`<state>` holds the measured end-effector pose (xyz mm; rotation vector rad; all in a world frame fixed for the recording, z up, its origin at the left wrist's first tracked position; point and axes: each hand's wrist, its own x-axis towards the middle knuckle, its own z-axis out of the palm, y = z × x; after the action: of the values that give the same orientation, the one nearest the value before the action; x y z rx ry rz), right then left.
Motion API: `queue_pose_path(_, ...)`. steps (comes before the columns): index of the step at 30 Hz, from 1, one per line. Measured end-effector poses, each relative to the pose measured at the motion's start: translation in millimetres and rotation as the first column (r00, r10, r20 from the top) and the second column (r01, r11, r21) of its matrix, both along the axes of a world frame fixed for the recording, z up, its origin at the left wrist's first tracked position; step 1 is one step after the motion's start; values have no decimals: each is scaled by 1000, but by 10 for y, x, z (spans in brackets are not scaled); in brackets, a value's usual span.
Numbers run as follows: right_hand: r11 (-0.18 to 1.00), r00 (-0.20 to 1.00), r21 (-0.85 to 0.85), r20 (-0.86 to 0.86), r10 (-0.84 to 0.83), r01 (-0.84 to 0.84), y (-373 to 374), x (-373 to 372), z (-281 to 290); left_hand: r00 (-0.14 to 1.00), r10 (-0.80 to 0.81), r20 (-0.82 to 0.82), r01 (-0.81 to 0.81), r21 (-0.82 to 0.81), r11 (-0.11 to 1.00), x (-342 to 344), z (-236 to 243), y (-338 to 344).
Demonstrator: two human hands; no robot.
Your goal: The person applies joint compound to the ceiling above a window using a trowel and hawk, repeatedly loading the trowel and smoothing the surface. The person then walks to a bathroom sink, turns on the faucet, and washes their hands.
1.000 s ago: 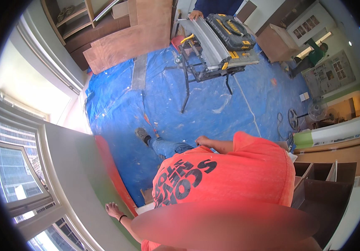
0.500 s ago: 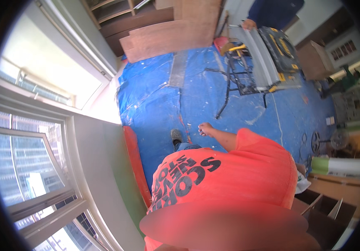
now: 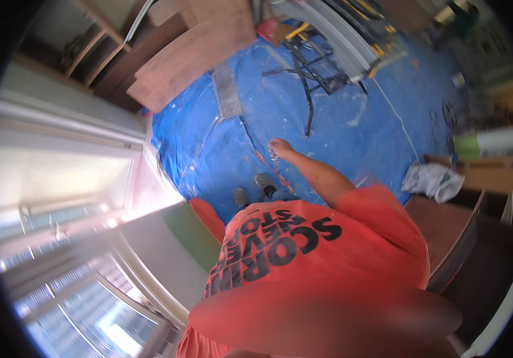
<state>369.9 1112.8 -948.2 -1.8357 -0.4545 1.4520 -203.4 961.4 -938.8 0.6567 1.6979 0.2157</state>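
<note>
Shirt: orange shirt (image 3: 328,250) with dark lettering fills the near view
Shoes: grey shoes (image 3: 253,190) on the blue tarp (image 3: 340,125)
Right hand: right hand (image 3: 280,147) stretched out over the tarp; seems to pinch something small, too blurred to tell
Left hand: out of view
Rag: white rag (image 3: 432,181) on the tarp, right
Far: saw stand (image 3: 316,71); plywood sheets (image 3: 191,56) beyond

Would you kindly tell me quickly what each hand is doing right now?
Left hand: not in view.
Right hand: held out over the blue tarp; its grip cannot be told.
</note>
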Motion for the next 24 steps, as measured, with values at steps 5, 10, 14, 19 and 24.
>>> queue_pose_path(5,844,841,37,-122,-528,535,-1519,-65,43,763,-644,-63,641,-59,765,-79,66,1834)
queue_pose_path(10,466,466,-83,326,-823,881,-3862,-854,-403,298,-954,-25,944,-141,299,1162,202,3321)
queue_pose_path(14,540,747,-527,354,-563,657,-5432,-1957,-933,-837,-115,-536,309,-289,-906,2694,178,3649)
queue_pose_path(19,-356,-373,-296,-2,-928,886,-5250,-2868,-652,-508,-462,-727,587,100,-803,4773,429,2393)
queue_pose_path(24,-430,-528,-452,-110,-842,781,-5036,-3179,-568,-267,-957,109,936,265,-231,5432,180,1105)
